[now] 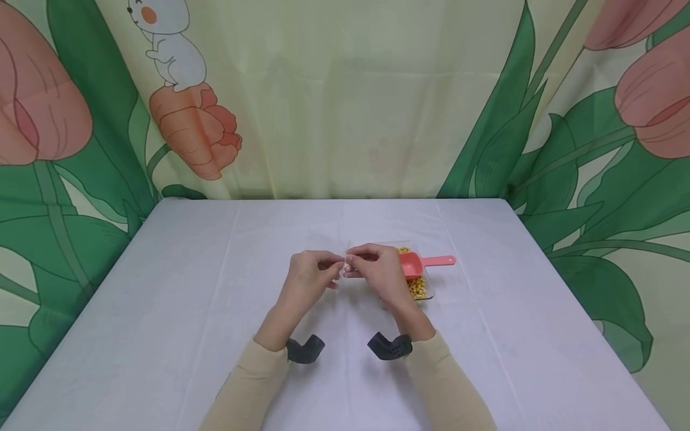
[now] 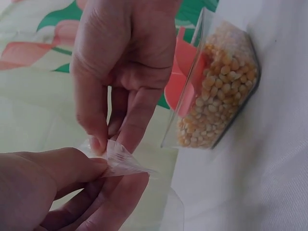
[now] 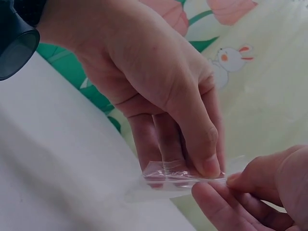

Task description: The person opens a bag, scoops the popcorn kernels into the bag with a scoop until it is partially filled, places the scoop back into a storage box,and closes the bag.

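Between both hands, above the table, is a thin clear plastic bag (image 2: 122,162), wrinkled at its edge. My left hand (image 1: 309,274) pinches one side of this edge between thumb and fingers. Close against it, my right hand (image 1: 381,274) pinches the bag too, fingertips nearly touching the left ones. In the right wrist view the bag (image 3: 166,174) spreads across the left fingers, with a straight line along its edge. Behind the right hand stands a clear rectangular container (image 2: 257,72) of yellow corn kernels (image 2: 219,91). A pink scoop (image 1: 414,265) rests in it.
The scoop's handle (image 1: 439,261) sticks out past the container's right side. A white cloth covers the table (image 1: 162,311). Behind the table hangs a curtain (image 1: 350,120) printed with tulips, a rabbit and a carrot. Each wrist carries a black camera (image 1: 305,349).
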`<state>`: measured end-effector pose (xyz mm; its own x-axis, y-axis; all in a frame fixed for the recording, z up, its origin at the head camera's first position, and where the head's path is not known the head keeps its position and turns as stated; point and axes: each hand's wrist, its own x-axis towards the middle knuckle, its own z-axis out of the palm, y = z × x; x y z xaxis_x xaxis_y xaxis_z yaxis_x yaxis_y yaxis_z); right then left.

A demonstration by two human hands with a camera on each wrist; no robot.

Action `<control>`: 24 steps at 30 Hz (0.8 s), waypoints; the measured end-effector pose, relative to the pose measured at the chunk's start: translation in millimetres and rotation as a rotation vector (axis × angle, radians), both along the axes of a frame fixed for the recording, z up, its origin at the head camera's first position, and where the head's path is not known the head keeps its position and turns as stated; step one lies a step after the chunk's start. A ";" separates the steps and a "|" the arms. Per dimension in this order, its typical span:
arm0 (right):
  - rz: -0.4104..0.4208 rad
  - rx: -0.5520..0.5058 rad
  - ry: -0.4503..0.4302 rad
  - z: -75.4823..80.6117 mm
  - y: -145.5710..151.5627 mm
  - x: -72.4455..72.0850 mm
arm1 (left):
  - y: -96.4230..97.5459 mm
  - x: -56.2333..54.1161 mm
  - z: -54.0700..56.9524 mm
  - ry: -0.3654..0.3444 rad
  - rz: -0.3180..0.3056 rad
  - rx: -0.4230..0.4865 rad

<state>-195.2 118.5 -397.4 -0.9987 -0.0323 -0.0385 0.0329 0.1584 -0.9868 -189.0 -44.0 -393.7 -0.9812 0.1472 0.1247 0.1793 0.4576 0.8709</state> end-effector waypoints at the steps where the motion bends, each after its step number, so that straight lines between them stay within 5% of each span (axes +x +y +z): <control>1: -0.002 0.003 -0.002 0.2 0.1 0.1 | -0.5 -0.1 0.3 -0.003 -0.001 0.000; 14: -0.058 0.053 -0.012 3.1 2.9 1.1 | -6.5 -3.2 1.3 -0.022 0.034 0.020; 24: 0.027 -0.004 0.003 0.8 -2.4 1.4 | 1.2 -1.4 -2.1 0.029 0.058 0.032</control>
<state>-193.8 116.2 -396.6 -0.9976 -0.0594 -0.0357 0.0261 0.1554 -0.9875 -190.5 -42.8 -395.8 -0.9838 0.0859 0.1573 0.1791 0.4398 0.8801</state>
